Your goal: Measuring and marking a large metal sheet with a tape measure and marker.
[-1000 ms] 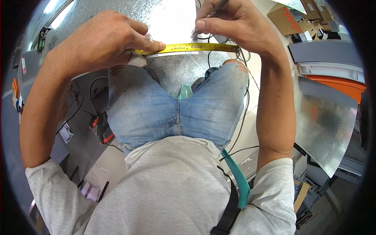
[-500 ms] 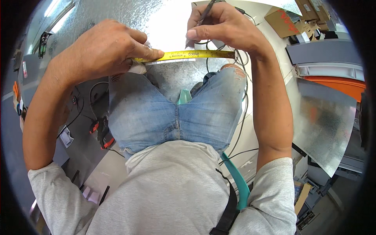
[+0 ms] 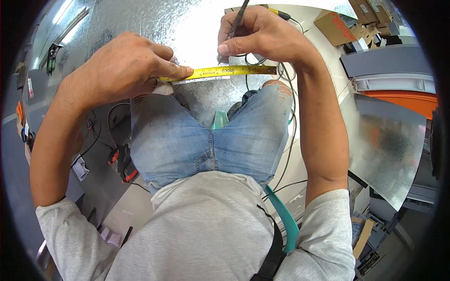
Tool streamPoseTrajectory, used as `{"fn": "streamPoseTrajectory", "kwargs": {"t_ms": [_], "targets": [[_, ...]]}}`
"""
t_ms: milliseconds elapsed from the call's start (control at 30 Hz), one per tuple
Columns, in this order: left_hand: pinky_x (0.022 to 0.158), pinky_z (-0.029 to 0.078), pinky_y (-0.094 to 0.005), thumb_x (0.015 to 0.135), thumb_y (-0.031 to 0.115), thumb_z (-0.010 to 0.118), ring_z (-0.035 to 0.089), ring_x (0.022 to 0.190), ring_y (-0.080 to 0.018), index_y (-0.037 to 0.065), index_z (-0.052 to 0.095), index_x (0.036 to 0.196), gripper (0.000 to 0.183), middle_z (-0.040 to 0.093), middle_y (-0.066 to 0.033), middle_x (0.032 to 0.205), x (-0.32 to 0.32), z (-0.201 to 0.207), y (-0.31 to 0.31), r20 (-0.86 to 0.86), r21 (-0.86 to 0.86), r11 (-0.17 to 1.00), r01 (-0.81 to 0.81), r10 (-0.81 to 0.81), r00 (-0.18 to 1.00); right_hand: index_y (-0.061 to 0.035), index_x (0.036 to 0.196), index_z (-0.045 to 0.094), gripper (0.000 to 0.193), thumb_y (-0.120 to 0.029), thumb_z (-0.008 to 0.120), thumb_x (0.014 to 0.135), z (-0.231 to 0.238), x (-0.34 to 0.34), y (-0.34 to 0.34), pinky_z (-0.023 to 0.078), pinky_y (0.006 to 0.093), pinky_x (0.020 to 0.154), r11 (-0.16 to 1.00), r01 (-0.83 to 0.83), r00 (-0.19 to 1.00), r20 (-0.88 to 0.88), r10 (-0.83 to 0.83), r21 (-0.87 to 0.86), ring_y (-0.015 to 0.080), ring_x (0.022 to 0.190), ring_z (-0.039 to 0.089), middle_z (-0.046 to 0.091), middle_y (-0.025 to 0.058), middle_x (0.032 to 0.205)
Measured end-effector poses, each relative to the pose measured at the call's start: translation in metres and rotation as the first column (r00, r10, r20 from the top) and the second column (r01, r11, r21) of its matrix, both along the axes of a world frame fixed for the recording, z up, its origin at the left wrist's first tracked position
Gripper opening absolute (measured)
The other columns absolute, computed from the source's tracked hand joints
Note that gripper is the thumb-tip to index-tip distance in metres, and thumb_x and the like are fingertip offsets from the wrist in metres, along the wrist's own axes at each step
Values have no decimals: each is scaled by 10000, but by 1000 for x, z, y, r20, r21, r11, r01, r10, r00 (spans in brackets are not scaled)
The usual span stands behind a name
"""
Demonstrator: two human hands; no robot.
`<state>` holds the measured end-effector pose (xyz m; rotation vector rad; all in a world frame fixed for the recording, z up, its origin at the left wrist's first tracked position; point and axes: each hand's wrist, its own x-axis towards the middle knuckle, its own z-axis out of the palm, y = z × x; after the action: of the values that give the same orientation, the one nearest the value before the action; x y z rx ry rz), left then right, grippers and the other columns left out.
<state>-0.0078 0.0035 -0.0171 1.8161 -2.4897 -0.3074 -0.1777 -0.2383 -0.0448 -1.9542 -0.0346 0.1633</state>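
Note:
My left hand [image 3: 136, 63] is closed around the end of a yellow tape measure [image 3: 225, 71], its thumb pressing on the blade. The blade runs out to the right, just beyond my knees, along the near edge of a shiny metal sheet [image 3: 136, 18]. Its free end passes the sheet's bright part and lies over the floor side. My right hand [image 3: 267, 35] pinches a slim dark pen-like marking tool [image 3: 238, 21]. The tool's tip points down at the sheet, close to the blade's far edge. Whatever sits inside my left palm is hidden.
Black cables [image 3: 294, 126] trail over the floor beside my right knee. A red-and-black tool [image 3: 124, 164] lies at lower left. Cardboard boxes [image 3: 330, 27] stand at far right, near an orange beam [image 3: 408, 104] and another metal sheet [image 3: 389, 145]. A green chair part [image 3: 283, 210] shows beside me.
Both hands, the tape measure and the marking tool sit slightly lower and further left in the picture, as the view shifts a little. Both grips stay the same.

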Motion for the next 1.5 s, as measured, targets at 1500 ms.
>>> {"fn": "streamPoseTrajectory", "kwargs": {"t_ms": [1500], "targets": [[699, 561, -389, 780, 77, 824, 715, 755, -243, 219, 784, 1260, 503, 755, -47, 930, 1, 0, 0, 6, -14, 1000, 18, -18, 1000, -19, 927, 765, 227, -234, 832, 901, -9, 1, 4, 497, 297, 734, 1000, -28, 996, 90, 28, 1, 124, 777, 657, 723, 35, 820]]}}
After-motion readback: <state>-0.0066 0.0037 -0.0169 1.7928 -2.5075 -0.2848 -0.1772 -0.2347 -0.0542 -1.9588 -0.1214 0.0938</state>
